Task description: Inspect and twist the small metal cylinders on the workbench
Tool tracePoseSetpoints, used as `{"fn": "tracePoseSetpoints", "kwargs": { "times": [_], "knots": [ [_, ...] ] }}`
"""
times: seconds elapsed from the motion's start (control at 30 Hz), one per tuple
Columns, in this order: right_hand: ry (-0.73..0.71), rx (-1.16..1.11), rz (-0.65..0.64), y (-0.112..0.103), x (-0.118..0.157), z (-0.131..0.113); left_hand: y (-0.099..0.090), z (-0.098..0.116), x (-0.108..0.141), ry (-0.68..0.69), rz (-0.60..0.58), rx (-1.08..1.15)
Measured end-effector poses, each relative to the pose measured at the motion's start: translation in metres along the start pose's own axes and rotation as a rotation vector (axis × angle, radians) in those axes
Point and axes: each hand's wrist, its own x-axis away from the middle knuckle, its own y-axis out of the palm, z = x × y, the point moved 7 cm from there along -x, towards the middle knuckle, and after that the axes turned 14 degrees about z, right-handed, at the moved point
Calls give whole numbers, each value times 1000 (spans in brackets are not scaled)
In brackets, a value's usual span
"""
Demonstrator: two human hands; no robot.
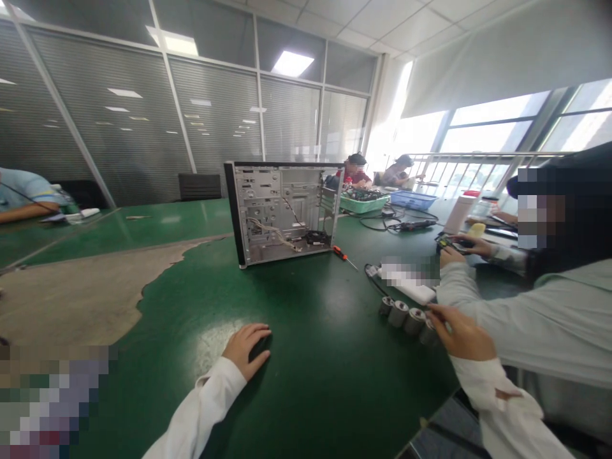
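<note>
My left hand rests on the green table, fingers apart and nothing in it. At the right, my right hand has its fingertips at the last of several grey metal cylinders standing in a row. Whether the fingers grip that end cylinder cannot be made out for certain. Beyond my hands stands an open computer case, with loose cables and a black fan inside. An orange screwdriver lies by the case's right corner.
Behind the cylinders lies a white power strip with a black cable. A co-worker's hands hold a small device at the right, with the sleeve close to my right hand. Farther back are a green basket, a blue basket and a black tool.
</note>
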Motion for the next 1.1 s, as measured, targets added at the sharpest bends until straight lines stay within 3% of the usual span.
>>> {"fn": "tracePoseSetpoints", "kwargs": {
  "times": [0.13, 0.43, 0.6, 0.9, 1.1],
  "knots": [
    [143, -21, -120, 6, 13, 29, 0, 1, 0, 15, -4, 0],
    [258, -37, -134, 3, 11, 28, -2, 3, -2, 0, -7, -1],
    [226, -68, -199, 4, 10, 27, -2, 3, -2, -4, -1, -6],
    [84, -129, -106, -7, 16, 17, -2, 2, -1, 5, 7, -1],
    [-59, -104, -104, 3, -6, -10, 0, 1, -1, 5, -7, -2]
  ]
}}
